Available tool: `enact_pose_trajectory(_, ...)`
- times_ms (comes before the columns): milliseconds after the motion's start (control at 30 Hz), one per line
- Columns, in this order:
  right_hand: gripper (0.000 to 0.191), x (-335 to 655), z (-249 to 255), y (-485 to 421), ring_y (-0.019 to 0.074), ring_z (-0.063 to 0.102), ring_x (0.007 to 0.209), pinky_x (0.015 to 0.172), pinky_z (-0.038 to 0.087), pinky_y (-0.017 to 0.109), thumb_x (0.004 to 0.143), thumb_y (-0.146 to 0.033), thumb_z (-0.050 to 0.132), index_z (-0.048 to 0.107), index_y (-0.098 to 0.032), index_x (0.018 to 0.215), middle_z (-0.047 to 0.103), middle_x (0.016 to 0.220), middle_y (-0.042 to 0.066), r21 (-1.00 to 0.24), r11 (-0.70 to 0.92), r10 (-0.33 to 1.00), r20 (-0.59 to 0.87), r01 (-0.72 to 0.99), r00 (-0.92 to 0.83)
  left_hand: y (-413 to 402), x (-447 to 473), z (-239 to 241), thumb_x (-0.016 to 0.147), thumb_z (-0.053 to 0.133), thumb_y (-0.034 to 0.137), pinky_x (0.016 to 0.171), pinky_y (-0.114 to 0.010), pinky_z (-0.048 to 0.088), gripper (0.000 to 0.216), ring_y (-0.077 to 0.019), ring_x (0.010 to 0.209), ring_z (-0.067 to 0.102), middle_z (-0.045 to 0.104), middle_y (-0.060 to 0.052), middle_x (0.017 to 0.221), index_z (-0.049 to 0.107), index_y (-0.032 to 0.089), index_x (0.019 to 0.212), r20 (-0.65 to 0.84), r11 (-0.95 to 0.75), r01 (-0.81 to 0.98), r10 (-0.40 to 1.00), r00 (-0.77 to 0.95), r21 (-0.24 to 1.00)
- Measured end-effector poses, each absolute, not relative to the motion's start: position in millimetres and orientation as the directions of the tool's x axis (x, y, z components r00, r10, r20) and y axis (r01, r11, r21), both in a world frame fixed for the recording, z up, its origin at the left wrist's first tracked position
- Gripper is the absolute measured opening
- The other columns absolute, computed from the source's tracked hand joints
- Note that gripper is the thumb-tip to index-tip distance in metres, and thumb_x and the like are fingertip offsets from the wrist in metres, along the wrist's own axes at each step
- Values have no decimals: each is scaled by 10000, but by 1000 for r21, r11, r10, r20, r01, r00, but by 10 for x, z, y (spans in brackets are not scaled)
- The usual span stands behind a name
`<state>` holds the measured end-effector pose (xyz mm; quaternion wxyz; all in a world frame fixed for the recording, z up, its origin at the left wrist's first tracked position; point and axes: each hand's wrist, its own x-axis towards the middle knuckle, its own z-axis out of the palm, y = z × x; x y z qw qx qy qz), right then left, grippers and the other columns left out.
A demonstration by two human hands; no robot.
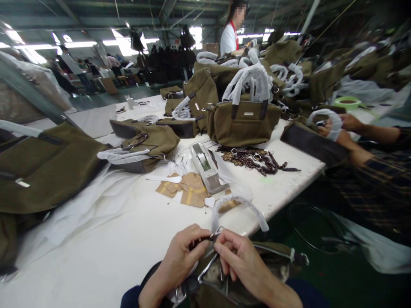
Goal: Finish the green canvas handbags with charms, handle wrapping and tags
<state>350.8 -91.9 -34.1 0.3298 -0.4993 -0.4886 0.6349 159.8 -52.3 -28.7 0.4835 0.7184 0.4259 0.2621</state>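
Observation:
An olive canvas handbag (272, 256) lies in my lap at the table's near edge, its zipper (207, 267) gaping. My left hand (180, 261) is closed, pinching the bag's rim by the metal ring (219, 231). My right hand (240, 256) is closed too, its fingertips pinching at the same spot, touching the left. The bag's handle (239, 205), wrapped in white plastic, arches up just beyond my fingers. What small part sits between the fingertips is hidden.
On the white table (128, 239) stand a tape dispenser (207, 167), brown paper tags (189, 190), a heap of dark key-ring charms (257, 159) and several olive handbags (244, 122). A co-worker's hands (337, 126) hold a bag handle at right. Another person stands far back.

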Motion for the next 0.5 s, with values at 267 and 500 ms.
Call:
enact_pose_trajectory(267, 269, 3491, -316, -938, 49, 388, 361, 387, 265, 154, 967, -393, 514, 515, -177, 807, 555, 514, -54, -953, -286, 914, -304, 104, -268, -456, 1710, -220, 898, 644, 278, 775, -289, 423, 147, -187, 827, 593, 665, -45, 847, 760, 190, 879, -79, -27, 223, 889, 452, 974)
enact_pose_trajectory(500, 253, 3472, -366, -944, 56, 391, 356, 377, 259, 160, 964, -380, 506, 491, -183, 806, 563, 517, -50, -949, -293, 914, -313, 114, -257, -402, 1822, -250, 801, 742, 239, 678, -267, 386, 100, -153, 713, 520, 600, -5, 741, 720, 166, 735, -117, 70, 125, 897, 427, 990)
